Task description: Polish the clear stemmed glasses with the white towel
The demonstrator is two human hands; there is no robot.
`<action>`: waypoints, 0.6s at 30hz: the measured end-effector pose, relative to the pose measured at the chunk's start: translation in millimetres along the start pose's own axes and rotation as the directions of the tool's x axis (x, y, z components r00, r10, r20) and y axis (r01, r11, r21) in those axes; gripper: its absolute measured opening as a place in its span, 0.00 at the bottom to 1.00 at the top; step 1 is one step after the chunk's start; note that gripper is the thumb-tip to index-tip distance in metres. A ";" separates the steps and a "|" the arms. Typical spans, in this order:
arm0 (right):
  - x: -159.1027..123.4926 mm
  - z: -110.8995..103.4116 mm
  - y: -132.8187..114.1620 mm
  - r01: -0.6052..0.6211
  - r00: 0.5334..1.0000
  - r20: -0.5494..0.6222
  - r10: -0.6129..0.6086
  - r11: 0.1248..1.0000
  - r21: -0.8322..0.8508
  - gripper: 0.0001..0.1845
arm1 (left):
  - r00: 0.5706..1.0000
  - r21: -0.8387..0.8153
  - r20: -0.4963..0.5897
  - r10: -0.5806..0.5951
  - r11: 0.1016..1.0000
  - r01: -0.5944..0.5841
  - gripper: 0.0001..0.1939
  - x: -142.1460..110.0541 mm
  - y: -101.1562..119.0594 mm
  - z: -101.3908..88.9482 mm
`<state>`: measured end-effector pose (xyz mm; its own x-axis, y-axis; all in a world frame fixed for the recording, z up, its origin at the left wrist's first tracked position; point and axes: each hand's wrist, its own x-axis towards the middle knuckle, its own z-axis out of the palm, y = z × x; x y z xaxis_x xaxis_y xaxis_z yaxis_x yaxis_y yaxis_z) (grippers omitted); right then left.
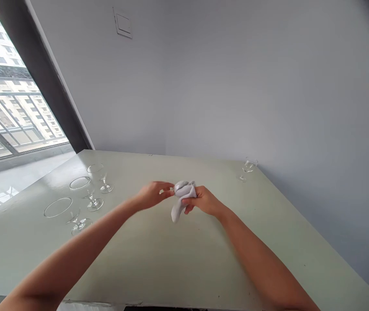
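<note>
Cloth [187, 191] is in my right grip [206, 201], above the middle of the surface [178, 259]; the thumb and fingers are pressed together on its right side, and one loose end hangs down. My left grip [154, 194] is at the left side of the cloth, with the fingers bent and the thumb a little apart from them. Something clear shows between the two grips, but whether the left one pinches it, I cannot tell.

On my left, three glasses [94, 204] stand on their feet in a slanting row, near the left edge of the surface. My left forearm passes close to the foot of the nearest one, so the room is narrow there. Between the row and my left grip lies a bare strip. To the right, a wide stretch of surface reaches to a single glass [248, 165], which stands in the far right corner, close to the edge and the wall [252, 86]. Both forearms come over the near edge.
</note>
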<state>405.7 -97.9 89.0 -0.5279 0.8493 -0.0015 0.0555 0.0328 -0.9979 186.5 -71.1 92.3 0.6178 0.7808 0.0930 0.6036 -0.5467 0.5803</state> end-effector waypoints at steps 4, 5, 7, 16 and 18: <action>10.5 6.9 9.6 -0.029 0.980 -0.166 0.109 0.906 0.422 0.17 | 0.880 0.463 -0.383 0.282 0.883 -0.081 0.15 -1.0 3.2 13.1; 10.4 9.5 9.5 -0.027 0.981 -0.159 0.112 0.887 0.460 0.17 | 0.873 0.491 -0.375 0.311 0.866 -0.097 0.14 -1.4 3.0 12.6; 6.3 13.4 5.1 -0.017 0.992 -0.107 0.065 0.916 0.402 0.16 | 0.899 0.460 -0.338 0.279 0.882 -0.101 0.14 -2.7 2.6 7.6; -13.0 2.9 -20.3 0.012 0.988 0.152 -0.001 0.997 -0.070 0.15 | 0.932 -0.316 0.362 0.020 0.943 0.103 0.20 -6.9 10.7 -13.3; -8.6 -1.5 -16.9 0.010 0.997 0.081 -0.007 0.999 -0.034 0.15 | 0.986 -0.174 0.166 0.024 0.985 0.005 0.18 -5.5 13.6 -5.2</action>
<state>410.6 -105.0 106.0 -0.5952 0.8036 0.0004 0.0791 0.0591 -0.9951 188.7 -81.3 103.9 0.7076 0.7060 -0.0289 0.5096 -0.4816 0.7130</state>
